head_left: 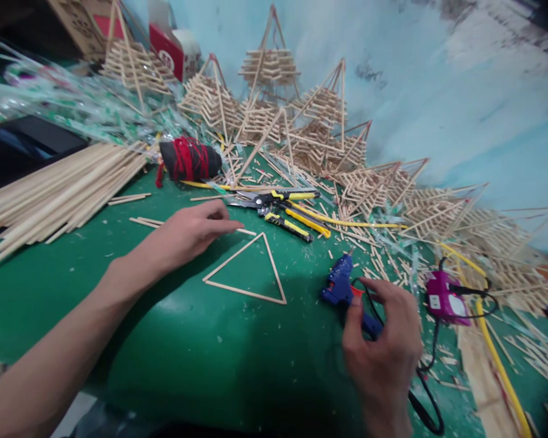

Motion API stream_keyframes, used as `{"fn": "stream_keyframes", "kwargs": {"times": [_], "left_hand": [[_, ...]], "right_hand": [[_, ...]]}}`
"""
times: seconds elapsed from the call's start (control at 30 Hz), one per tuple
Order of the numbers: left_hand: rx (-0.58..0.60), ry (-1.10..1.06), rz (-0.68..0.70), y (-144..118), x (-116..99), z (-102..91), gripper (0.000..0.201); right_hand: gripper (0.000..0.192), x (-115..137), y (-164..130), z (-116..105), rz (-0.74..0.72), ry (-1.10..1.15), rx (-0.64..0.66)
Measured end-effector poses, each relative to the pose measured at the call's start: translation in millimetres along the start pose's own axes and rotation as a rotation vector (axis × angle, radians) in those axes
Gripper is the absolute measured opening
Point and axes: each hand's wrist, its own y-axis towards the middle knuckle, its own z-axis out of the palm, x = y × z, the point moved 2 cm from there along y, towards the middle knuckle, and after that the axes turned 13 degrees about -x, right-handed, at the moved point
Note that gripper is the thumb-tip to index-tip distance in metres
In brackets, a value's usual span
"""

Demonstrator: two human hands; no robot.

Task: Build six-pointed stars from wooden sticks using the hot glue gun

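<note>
A triangle of thin wooden sticks (274,277) lies flat on the green table (187,353). My left hand (189,231) rests just left of its top corner, fingers stretched over a loose stick (245,231); whether it pinches the stick I cannot tell. My right hand (386,344) is closed around the handle of a blue glue gun (338,283) lying on the table to the right of the triangle, its black cord trailing toward me.
Yellow-handled pliers and a cutter (283,210) lie behind the triangle. A bundle of long sticks (55,194) sits at left, a red yarn spool (189,159) behind. Several stick pyramids (319,121) line the blue wall. A purple power socket (445,298) is at right among stick scraps.
</note>
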Motion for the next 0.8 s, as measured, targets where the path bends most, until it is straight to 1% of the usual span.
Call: {"fn": "stream_keyframes", "kwargs": {"times": [0.07, 0.17, 0.23, 0.3, 0.33, 0.4, 0.47, 0.53, 0.57, 0.6, 0.63, 0.7, 0.77, 0.8], "left_hand": [[0.037, -0.011, 0.012, 8, -17, 7.1, 0.044], [0.079, -0.074, 0.033, 19, -42, 17.7, 0.047], [0.072, -0.144, 0.045, 25, -53, 18.7, 0.046], [0.064, -0.197, 0.044, 27, -55, 12.3, 0.043], [0.066, -0.198, 0.033, 27, -52, 6.3, 0.040], [0.076, -0.139, -0.011, 23, -37, -9.4, 0.032], [0.089, -0.016, -0.068, 14, -15, -27.0, 0.031], [0.153, 0.126, -0.148, 1, 10, -40.8, 0.030], [0.200, 0.161, -0.172, -6, 21, -45.3, 0.029], [0.252, 0.183, -0.203, -12, 29, -48.0, 0.030], [0.279, 0.195, -0.222, -17, 36, -49.4, 0.031], [0.320, 0.200, -0.245, -22, 42, -48.9, 0.032], [0.310, 0.203, -0.253, -20, 40, -46.8, 0.033], [0.283, 0.196, -0.261, -17, 37, -46.2, 0.032]], "right_hand": [[0.023, 24, 6, 10, -0.045, 0.131, 0.091], [0.029, 51, 16, 34, -0.100, 0.214, 0.251], [0.023, 61, 24, 49, -0.126, 0.267, 0.332], [0.023, 65, 30, 60, -0.135, 0.281, 0.378], [0.023, 64, 32, 64, -0.133, 0.277, 0.381], [0.020, 60, 35, 70, -0.114, 0.267, 0.345], [0.018, 55, 34, 73, -0.078, 0.259, 0.308], [0.017, 50, 31, 77, -0.047, 0.249, 0.299], [0.016, 48, 29, 79, -0.040, 0.240, 0.305], [0.016, 46, 28, 81, -0.035, 0.232, 0.315], [0.016, 45, 26, 83, -0.032, 0.225, 0.325], [0.016, 43, 24, 85, -0.023, 0.221, 0.341], [0.016, 42, 22, 86, -0.010, 0.226, 0.360], [0.016, 41, 22, 87, -0.003, 0.230, 0.371]]}}
